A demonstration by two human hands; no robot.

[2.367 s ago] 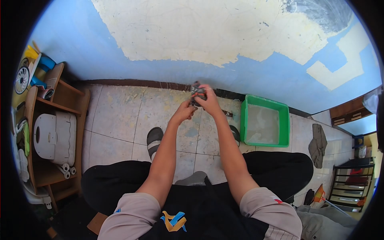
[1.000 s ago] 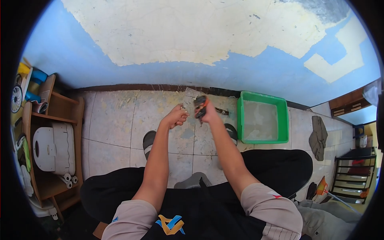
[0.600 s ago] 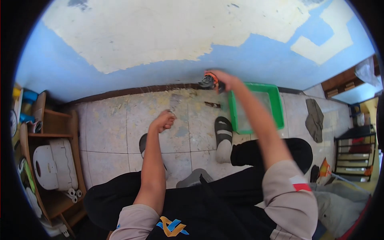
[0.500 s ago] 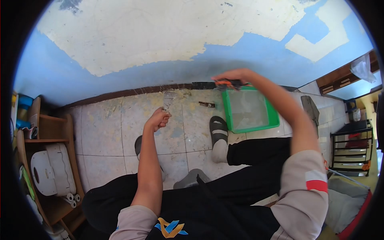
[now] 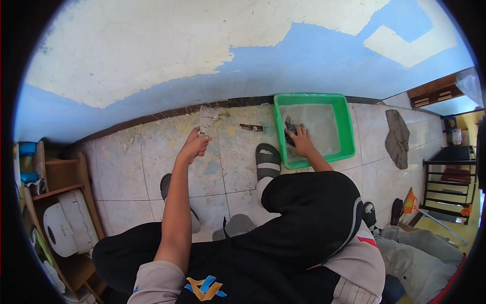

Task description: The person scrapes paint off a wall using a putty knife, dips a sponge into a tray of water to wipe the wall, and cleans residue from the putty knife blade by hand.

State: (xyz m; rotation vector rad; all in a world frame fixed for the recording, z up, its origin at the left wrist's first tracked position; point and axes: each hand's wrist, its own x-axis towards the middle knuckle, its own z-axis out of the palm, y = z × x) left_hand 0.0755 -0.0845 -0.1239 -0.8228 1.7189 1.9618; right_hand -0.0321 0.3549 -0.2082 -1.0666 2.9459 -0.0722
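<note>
My left hand (image 5: 193, 146) is closed around a putty knife, held low over the floor near the base of the wall. Its pale, broad blade (image 5: 208, 117) points toward the wall. Inside a green plastic basin (image 5: 346, 126) with cloudy water, my right hand (image 5: 302, 142) presses on a dark, crumpled rag (image 5: 289, 130) at the left side. Part of the rag is covered by the fingers. A narrow brown piece (image 5: 251, 127) with a pale end, its kind unclear, lies on the tiles between both hands.
The blue wall (image 5: 212, 86) has large cream patches. Paint flakes spot the tiled floor (image 5: 121, 167). At left stands a wooden shelf (image 5: 61, 190); at right are a brown cloth (image 5: 397, 139) and a black rack (image 5: 446, 182). My sandalled foot (image 5: 267, 162) is beside the basin.
My right hand has come down from near the wall, above the basin's far edge, into the water with the rag. My left hand stays low with the putty knife. The view has shifted slightly.
</note>
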